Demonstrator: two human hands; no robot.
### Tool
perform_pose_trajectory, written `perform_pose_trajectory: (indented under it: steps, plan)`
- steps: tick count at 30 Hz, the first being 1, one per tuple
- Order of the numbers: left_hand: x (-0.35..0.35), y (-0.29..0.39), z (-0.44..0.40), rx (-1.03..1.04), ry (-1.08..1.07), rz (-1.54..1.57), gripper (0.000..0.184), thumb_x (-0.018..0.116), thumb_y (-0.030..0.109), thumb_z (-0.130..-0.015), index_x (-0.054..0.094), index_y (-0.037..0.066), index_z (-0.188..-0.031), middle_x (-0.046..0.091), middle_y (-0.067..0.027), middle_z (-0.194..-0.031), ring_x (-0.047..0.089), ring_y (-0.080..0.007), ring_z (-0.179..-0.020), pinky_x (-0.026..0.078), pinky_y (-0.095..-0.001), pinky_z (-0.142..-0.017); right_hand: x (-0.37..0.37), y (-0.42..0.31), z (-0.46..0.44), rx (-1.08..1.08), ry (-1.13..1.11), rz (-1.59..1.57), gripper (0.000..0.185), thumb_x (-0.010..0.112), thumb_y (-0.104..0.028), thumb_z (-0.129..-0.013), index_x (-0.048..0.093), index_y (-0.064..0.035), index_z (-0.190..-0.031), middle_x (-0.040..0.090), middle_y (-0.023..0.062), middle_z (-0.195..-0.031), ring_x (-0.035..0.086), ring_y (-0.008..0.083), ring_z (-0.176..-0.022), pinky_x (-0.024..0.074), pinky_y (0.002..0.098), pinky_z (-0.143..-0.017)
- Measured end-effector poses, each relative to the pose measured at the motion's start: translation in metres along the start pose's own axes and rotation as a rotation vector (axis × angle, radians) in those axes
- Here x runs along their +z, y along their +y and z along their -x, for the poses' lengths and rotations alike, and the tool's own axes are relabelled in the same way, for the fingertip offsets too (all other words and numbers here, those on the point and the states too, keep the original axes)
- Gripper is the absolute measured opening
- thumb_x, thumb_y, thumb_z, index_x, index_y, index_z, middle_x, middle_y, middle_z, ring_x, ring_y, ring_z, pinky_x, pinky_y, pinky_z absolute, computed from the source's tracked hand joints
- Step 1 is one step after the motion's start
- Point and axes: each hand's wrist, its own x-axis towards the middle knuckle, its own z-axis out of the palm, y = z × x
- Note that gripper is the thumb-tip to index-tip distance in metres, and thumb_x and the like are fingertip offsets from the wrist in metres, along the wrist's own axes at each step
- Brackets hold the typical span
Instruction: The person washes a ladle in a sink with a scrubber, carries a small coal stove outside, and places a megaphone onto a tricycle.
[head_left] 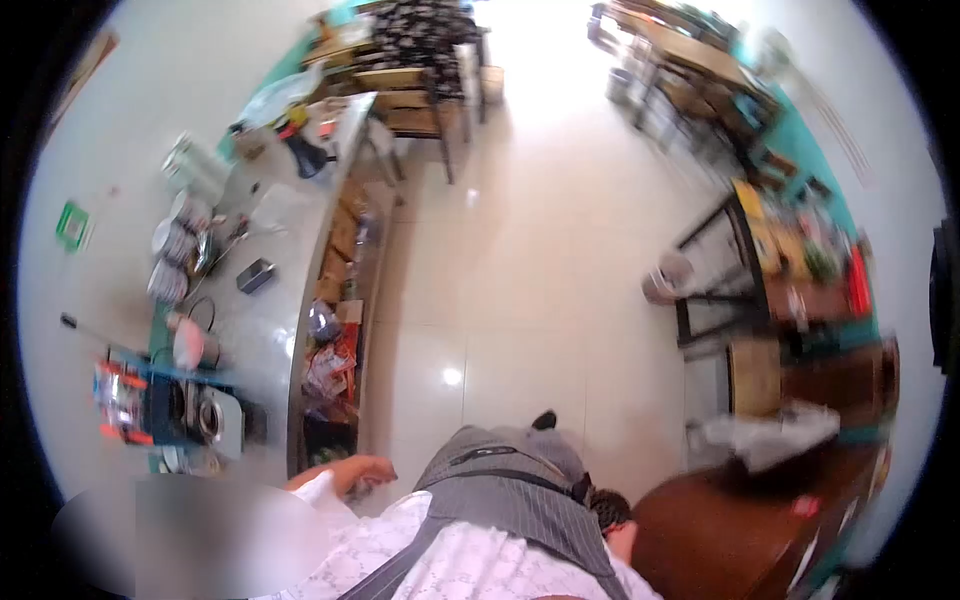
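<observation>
My left hand (pixel 365 473) is at the bottom, left of my body, near the front end of the metal counter (pixel 265 320). Its fingers look bent, but blur hides whether they hold anything. Only a small part of my right hand (pixel 622 540) shows at my right side, beside a dark, textured object (pixel 609 508). Its fingers are hidden. A grey striped apron (pixel 510 485) covers my front over a white patterned shirt (pixel 465 565).
White tubs (pixel 174 242), a small dark box (pixel 256 275) and a sealing machine (pixel 125 402) stand left. Beyond is someone in dark patterned clothing (pixel 415 40). At right are a cluttered table (pixel 745 235), a stool (pixel 668 278) and brown furniture (pixel 715 520).
</observation>
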Motion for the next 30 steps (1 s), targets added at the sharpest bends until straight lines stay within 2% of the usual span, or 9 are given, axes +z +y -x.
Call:
perform_pose_trajectory:
  steps: [7, 15, 16, 17, 20, 24, 25, 26, 30]
  plan:
    - [-0.135, 0.147, -0.003, -0.007, 0.029, 0.233, 0.023, 0.05, 0.028, -0.082, 0.056, 0.011, -0.069, 0.05, -0.0052, -0.058, 0.04, -0.0196, -0.049, 0.035, -0.0413, -0.047, 0.251, -0.164, -0.052, 0.024, -0.154, 0.193, 0.028, 0.044, -0.024, -0.084, 0.031, -0.0143, -0.061, 0.036, 0.0029, -0.055, 0.037, 0.018, -0.049, 0.0368, 0.0369, -0.053]
    - [-0.36, 0.198, -0.147, 0.087, 0.197, 0.137, 0.022, 0.05, 0.027, -0.08, 0.06, 0.009, -0.072, 0.055, -0.0075, -0.062, 0.046, -0.0229, -0.051, 0.038, -0.0449, -0.048, 0.517, -0.293, -0.077, 0.053, -0.25, 0.228, 0.029, 0.039, -0.025, -0.087, 0.029, -0.014, -0.062, 0.034, 0.0037, -0.055, 0.035, 0.0186, -0.052, 0.0372, 0.0396, -0.061]
    - [-0.418, 0.225, -0.139, -0.017, 0.29, 0.362, 0.026, 0.049, 0.027, -0.08, 0.062, 0.006, -0.074, 0.062, -0.0115, -0.069, 0.054, -0.0272, -0.054, 0.044, -0.0476, -0.05, 0.552, -0.308, -0.072, 0.049, -0.255, 0.223, 0.03, 0.038, -0.026, -0.088, 0.028, -0.014, -0.062, 0.034, 0.0038, -0.056, 0.035, 0.0187, -0.052, 0.0372, 0.0399, -0.062]
    - [-0.478, 0.313, -0.015, 0.134, 0.396, 0.196, 0.03, 0.047, 0.027, -0.082, 0.062, 0.004, -0.071, 0.064, -0.0137, -0.069, 0.059, -0.0287, -0.055, 0.048, -0.0474, -0.051, 0.578, -0.322, -0.079, 0.063, -0.253, 0.215, 0.03, 0.037, -0.026, -0.088, 0.028, -0.0139, -0.062, 0.034, 0.0039, -0.056, 0.034, 0.0188, -0.052, 0.0373, 0.0403, -0.063]
    - [-0.596, 0.368, 0.004, 0.197, 0.762, 0.353, 0.032, 0.047, 0.024, -0.079, 0.068, 0.001, -0.071, 0.064, -0.0183, -0.066, 0.062, -0.0324, -0.055, 0.05, -0.0469, -0.05, 0.659, -0.371, -0.084, 0.091, -0.265, 0.231, 0.031, 0.035, -0.026, -0.09, 0.027, -0.0138, -0.063, 0.034, 0.0041, -0.056, 0.034, 0.019, -0.053, 0.0374, 0.0413, -0.066]
    - [-0.711, 0.382, 0.085, 0.154, 1.16, 0.964, 0.011, 0.054, 0.017, -0.083, 0.058, 0.008, -0.087, 0.062, -0.0083, -0.07, 0.057, -0.0203, -0.053, 0.045, -0.0355, -0.045, 0.766, -0.436, -0.113, 0.151, -0.296, 0.245, 0.032, 0.032, -0.027, -0.092, 0.026, -0.0137, -0.063, 0.033, 0.0045, -0.057, 0.032, 0.0193, -0.054, 0.0376, 0.0427, -0.07]
    - [-0.734, 0.345, 0.053, 0.152, 1.435, 0.812, 0.013, 0.055, 0.018, -0.082, 0.057, 0.007, -0.09, 0.063, -0.0095, -0.073, 0.06, -0.0201, -0.056, 0.048, -0.0358, -0.047, 0.79, -0.454, -0.124, 0.173, -0.309, 0.233, 0.033, 0.032, -0.027, -0.092, 0.026, -0.0137, -0.063, 0.033, 0.0046, -0.057, 0.032, 0.0194, -0.054, 0.0377, 0.043, -0.071]
    - [-0.752, 0.351, 0.102, 0.013, 1.283, 1.092, 0.018, 0.058, 0.02, -0.082, 0.059, 0.008, -0.096, 0.064, -0.0113, -0.08, 0.063, -0.02, -0.06, 0.05, -0.0355, -0.049, 0.823, -0.476, -0.133, 0.188, -0.331, 0.238, 0.033, 0.031, -0.027, -0.093, 0.025, -0.0136, -0.063, 0.033, 0.0047, -0.057, 0.032, 0.0195, -0.055, 0.0377, 0.0433, -0.072]
    - [-0.774, 0.312, 0.172, -0.179, 1.585, 1.601, 0.045, 0.06, 0.023, -0.084, 0.048, 0.003, -0.122, 0.061, -0.0135, -0.088, 0.06, -0.0205, -0.059, 0.05, -0.0343, -0.048, 0.976, -0.515, -0.122, 0.09, -0.306, 0.333, 0.034, 0.03, -0.028, -0.093, 0.027, -0.0132, -0.063, 0.033, 0.0049, -0.055, 0.034, 0.0203, -0.054, 0.0377, 0.0421, -0.068]
